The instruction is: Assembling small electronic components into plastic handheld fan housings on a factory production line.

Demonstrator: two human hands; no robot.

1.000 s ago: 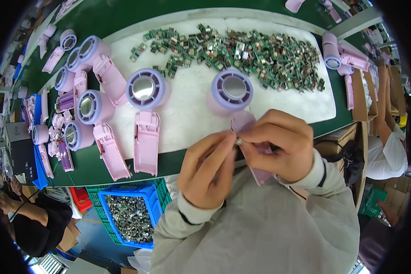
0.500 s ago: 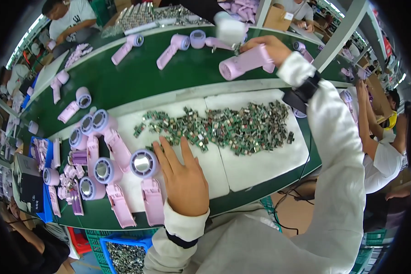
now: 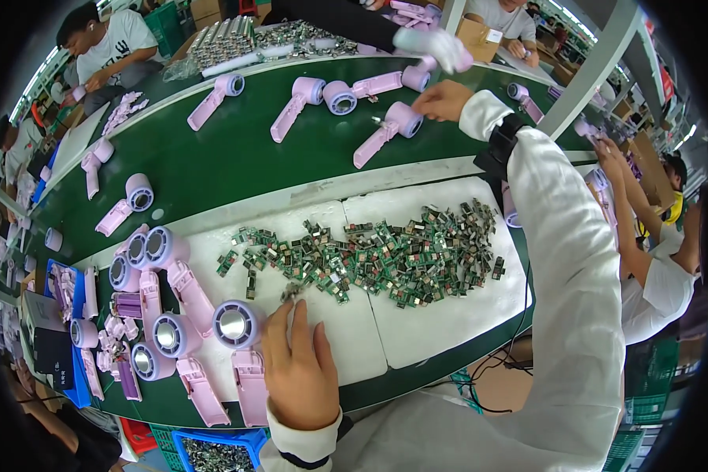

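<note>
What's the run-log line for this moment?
left hand: at blurred circuit board, grip unclear | right hand: beside pink handheld fan, contact unclear | loose circuit boards: on white foam sheets

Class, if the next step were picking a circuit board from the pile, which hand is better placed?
Probably the left hand: its fingers are at the near left edge of the circuit board pile. The right hand is beyond the pile, over the green surface, beside a pink device.
</note>
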